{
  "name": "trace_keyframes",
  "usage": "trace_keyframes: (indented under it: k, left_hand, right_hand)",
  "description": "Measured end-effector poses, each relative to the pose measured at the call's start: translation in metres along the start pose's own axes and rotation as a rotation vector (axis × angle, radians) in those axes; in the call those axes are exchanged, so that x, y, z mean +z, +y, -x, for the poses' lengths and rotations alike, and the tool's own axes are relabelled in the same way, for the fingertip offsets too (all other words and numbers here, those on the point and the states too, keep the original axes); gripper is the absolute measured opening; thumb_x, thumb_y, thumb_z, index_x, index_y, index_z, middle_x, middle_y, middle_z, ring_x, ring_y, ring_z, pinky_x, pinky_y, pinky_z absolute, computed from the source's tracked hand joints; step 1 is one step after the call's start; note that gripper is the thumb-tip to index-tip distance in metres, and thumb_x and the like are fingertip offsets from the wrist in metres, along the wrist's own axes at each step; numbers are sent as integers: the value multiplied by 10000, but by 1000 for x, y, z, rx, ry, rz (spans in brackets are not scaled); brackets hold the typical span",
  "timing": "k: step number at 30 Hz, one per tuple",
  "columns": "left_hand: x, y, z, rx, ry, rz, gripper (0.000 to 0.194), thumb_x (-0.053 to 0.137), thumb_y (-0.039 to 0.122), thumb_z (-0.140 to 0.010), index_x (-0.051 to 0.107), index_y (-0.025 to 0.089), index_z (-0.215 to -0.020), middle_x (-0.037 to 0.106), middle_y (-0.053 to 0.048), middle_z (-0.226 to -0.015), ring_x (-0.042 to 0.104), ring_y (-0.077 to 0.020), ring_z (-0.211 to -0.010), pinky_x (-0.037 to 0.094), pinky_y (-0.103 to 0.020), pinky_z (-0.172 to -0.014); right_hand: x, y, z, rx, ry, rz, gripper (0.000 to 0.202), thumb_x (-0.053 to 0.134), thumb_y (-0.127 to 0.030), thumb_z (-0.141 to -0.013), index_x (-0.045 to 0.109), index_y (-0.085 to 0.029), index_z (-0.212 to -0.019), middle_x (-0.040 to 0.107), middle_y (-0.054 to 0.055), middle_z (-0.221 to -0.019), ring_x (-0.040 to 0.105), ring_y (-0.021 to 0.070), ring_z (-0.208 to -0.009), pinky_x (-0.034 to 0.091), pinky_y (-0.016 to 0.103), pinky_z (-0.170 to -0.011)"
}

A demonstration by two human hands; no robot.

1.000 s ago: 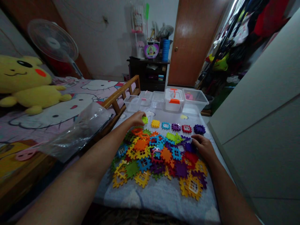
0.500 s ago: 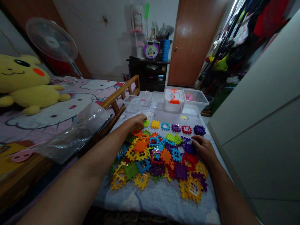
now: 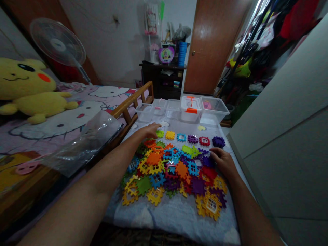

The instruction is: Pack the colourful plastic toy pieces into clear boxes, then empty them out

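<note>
At the left end of a row of toothed plastic building tiles, my left hand (image 3: 151,131) is beside a green tile (image 3: 160,133), its fingers apart. A yellow tile (image 3: 170,135), a blue window tile (image 3: 181,137), a purple tile (image 3: 192,139), a red window tile (image 3: 204,141) and a dark purple stack (image 3: 218,141) continue the row. Below it spreads a mixed heap of tiles (image 3: 181,170). My right hand (image 3: 223,160) rests against the heap's right side near dark purple tiles (image 3: 208,161), fingers loosely apart; part of them is hidden.
Clear plastic boxes stand along the far table edge, among them a lidded box (image 3: 190,108) with orange clips and an open bin (image 3: 214,108). A wooden rail (image 3: 130,100) and a bed with a yellow plush toy (image 3: 38,102) are left; a pale cabinet (image 3: 284,136) stands right.
My left hand's fingers have come off the green tile and lifted slightly, so more of that tile shows. The right hand stays in nearly the same place.
</note>
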State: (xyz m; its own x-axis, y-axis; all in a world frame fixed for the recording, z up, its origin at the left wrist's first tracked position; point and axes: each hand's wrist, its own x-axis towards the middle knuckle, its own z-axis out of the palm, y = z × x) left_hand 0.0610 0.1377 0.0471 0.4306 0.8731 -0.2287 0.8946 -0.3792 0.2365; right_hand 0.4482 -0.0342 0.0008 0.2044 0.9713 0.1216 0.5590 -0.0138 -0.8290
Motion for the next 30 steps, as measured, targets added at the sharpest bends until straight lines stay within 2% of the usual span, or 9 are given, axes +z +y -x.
trace_keyframes:
  k: [3,6,9,12,15,23,26,30]
  left_hand:
    - [-5,-5,22,1,53,38,725,610,189,-668,487,151,-1381,577,-124,-1380,555,-248,-1267,441,-311,-1062]
    - [-7,-11,53,-2,62,105,582,511,206,-765,524,145,-1344,614,-118,-1353,590,-225,-1223,456,-317,-1047]
    - [-4,-12,81,4,19,209,474,450,307,-858,574,160,-1291,635,-103,-1348,592,-228,-1223,448,-326,-1055]
    - [0,-7,99,-3,-11,225,488,458,447,-884,593,167,-1259,643,-105,-1336,597,-244,-1219,442,-323,-1055]
    - [5,-1,105,-21,10,214,532,566,469,-812,589,162,-1246,659,-113,-1298,618,-254,-1186,465,-313,-1019]
    - [8,9,106,-51,120,306,629,681,320,-682,539,186,-1280,674,-81,-1242,649,-237,-1108,498,-289,-950]
    - [7,13,109,-54,185,337,513,639,297,-705,586,176,-1201,704,-68,-1123,666,-226,-1008,511,-291,-875]
    - [8,20,112,3,316,387,231,555,271,-746,646,186,-940,712,-28,-916,659,-204,-870,499,-293,-796]
  right_hand:
    - [0,0,0,-13,1,11,351,614,-478,-748,738,-203,-929,760,73,-868,679,242,-768,523,367,-725]
    - [0,0,0,-15,-12,10,355,612,-487,-750,738,-204,-925,754,69,-842,675,241,-750,519,359,-700]
    - [0,1,-1,-17,-18,28,363,610,-492,-745,736,-200,-920,750,68,-823,671,240,-737,515,361,-702]
    - [0,0,-1,-8,-27,44,390,604,-502,-741,734,-189,-933,744,74,-804,667,243,-725,512,365,-697]
    - [-1,-2,0,-9,-21,48,402,599,-510,-741,735,-186,-936,739,72,-793,667,243,-722,510,363,-694]
    - [-2,0,-1,-13,-24,47,385,597,-493,-745,733,-195,-946,750,78,-871,673,248,-771,509,373,-730]
    - [-1,1,-1,-5,-30,44,386,594,-487,-748,731,-192,-957,745,77,-872,673,249,-779,506,374,-734]
    - [0,1,-1,-8,-33,26,385,590,-489,-748,726,-187,-944,739,75,-862,670,245,-777,505,365,-727]
